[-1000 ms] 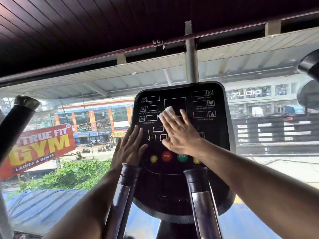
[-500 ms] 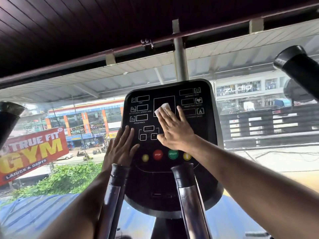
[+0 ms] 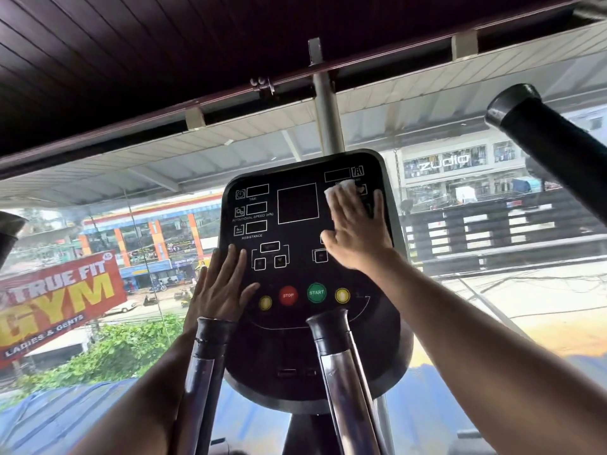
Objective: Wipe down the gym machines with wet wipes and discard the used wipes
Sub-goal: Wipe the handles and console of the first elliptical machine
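your right hand presses a white wet wipe flat-fingered on the console, upper right, beside the blank display. your left hand rests with straight fingers on its lower left edge, near the yellow button.

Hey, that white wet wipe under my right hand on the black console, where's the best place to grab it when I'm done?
Pinch the white wet wipe at its crumpled top corner, which pokes out beyond the right hand. Come from above the fingertips; the rest lies pressed flat against the black console panel, probably too flat to catch.
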Demonstrator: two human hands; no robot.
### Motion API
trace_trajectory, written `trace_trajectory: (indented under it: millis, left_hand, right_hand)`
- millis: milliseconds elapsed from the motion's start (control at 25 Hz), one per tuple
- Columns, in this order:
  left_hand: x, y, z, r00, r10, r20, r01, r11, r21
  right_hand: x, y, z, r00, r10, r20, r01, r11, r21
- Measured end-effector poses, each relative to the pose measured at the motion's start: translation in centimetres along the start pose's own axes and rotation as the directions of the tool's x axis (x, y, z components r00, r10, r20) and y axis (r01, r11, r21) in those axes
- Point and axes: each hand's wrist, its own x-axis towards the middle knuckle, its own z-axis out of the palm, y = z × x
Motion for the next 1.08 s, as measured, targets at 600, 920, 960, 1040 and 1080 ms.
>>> trace_trajectory:
  millis: [600,920,960,1040,1080]
  left_hand:
    - [0.0,-0.3,0.0,1.0,0.004,-0.009,-0.005,0.997,-0.073]
    - [-0.1,0.0,-0.3,1.0,-0.021,-0.013,0.019,0.993,-0.114]
    - [-0.1,0.0,-0.3,1.0,-0.025,-0.009,0.023,0.993,-0.112]
    - [-0.1,-0.1,-0.2,1.0,-0.025,0.005,0.025,0.995,-0.101]
    - [-0.1,-0.1,-0.2,1.0,-0.03,0.007,0.03,0.995,-0.099]
  right_hand:
    - [-7.7,1.2,0.5,0.982,0.167,-0.087,-0.156,0.98,0.119]
    - [-4.9,3.5,0.8,0.98,0.195,-0.032,-0.161,0.881,0.445]
    - [-4.0,3.7,0.5,0.979,0.201,-0.019,-0.166,0.857,0.487]
    - [-4.8,3.5,0.7,0.974,0.225,-0.006,-0.185,0.815,0.549]
    - [-6.3,3.0,0.8,0.974,0.228,-0.015,-0.177,0.796,0.578]
